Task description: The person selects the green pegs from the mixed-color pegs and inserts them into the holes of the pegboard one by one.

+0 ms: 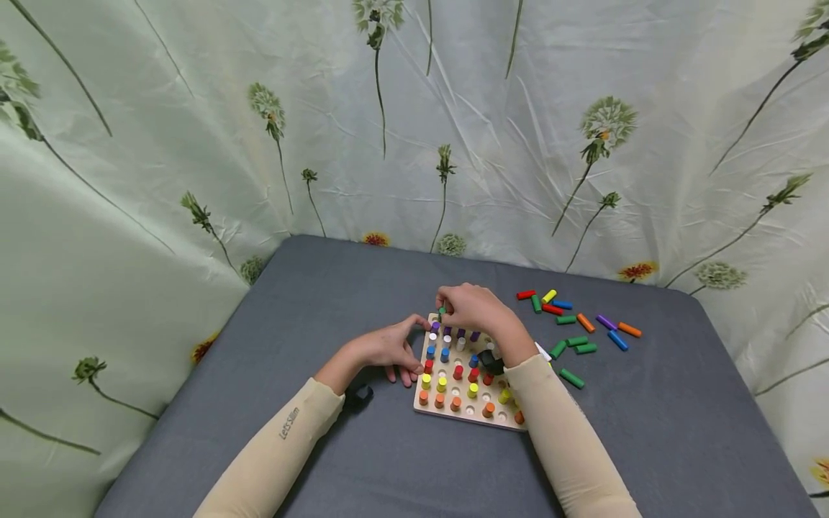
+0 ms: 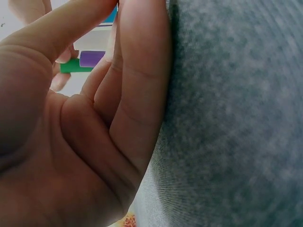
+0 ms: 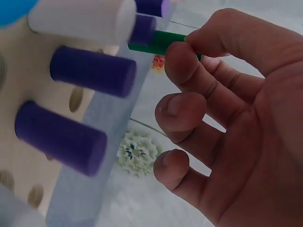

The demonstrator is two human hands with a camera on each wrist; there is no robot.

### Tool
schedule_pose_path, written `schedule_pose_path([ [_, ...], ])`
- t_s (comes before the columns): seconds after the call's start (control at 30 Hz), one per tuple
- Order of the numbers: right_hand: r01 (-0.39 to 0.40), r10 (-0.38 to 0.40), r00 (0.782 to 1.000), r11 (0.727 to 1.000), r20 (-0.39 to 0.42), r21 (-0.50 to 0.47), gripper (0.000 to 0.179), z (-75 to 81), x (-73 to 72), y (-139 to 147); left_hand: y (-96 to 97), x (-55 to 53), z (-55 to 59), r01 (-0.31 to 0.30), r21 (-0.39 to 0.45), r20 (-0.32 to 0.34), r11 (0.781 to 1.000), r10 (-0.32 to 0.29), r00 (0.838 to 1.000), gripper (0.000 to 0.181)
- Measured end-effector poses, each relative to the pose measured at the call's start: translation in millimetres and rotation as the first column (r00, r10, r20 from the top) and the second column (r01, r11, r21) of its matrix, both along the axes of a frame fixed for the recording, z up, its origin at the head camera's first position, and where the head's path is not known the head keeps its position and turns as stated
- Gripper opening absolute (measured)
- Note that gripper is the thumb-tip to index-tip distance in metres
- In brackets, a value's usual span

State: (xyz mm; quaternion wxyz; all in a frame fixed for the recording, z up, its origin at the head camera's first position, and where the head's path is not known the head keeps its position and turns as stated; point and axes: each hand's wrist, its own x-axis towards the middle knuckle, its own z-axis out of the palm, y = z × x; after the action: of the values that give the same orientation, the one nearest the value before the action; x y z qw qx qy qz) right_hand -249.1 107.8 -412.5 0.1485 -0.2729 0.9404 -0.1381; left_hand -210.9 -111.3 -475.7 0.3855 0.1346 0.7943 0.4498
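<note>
A wooden pegboard (image 1: 466, 415) lies on the grey table, with rows of orange, yellow, red, blue, white and purple pegs standing in it. At the far left corner my right hand (image 1: 476, 306) pinches a green peg (image 3: 158, 43) between thumb and forefinger, the other fingers bent and free. The green peg stands beside the row of purple pegs (image 3: 92, 71). My left hand (image 1: 388, 347) rests against the board's left edge, thumb and a finger spread along it and other fingertips down on the table. Part of the board's right side is hidden under my right forearm.
Loose pegs lie to the right of the board: several green pegs (image 1: 572, 378), orange pegs (image 1: 630, 329), blue pegs (image 1: 618, 340), red pegs (image 1: 526, 295), a yellow peg (image 1: 549, 296) and a purple peg (image 1: 606, 321). A flower-patterned curtain (image 1: 401, 180) surrounds the table's far side.
</note>
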Motion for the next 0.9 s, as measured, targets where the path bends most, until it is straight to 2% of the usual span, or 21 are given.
schedule_pose_path([
  [0.17,-0.009,0.009,1.000,1.000,0.011,0.016,0.013,-6.2,-2.9,-5.0,-0.7,0.6,-0.2,0.002,0.004,-0.002,1.000,-0.002,1.000,0.075],
  [0.63,-0.036,0.034,0.998,0.998,0.045,0.043,0.014,-5.9,-6.6,-10.6,-0.7,-0.7,-0.7,0.015,0.012,-0.001,1.000,-0.015,1.000,0.075],
  [0.9,-0.036,0.035,0.999,0.999,0.036,0.027,0.015,-10.3,-9.4,-11.8,-2.2,-0.4,-1.0,0.016,0.020,0.001,1.000,-0.016,1.000,0.074],
])
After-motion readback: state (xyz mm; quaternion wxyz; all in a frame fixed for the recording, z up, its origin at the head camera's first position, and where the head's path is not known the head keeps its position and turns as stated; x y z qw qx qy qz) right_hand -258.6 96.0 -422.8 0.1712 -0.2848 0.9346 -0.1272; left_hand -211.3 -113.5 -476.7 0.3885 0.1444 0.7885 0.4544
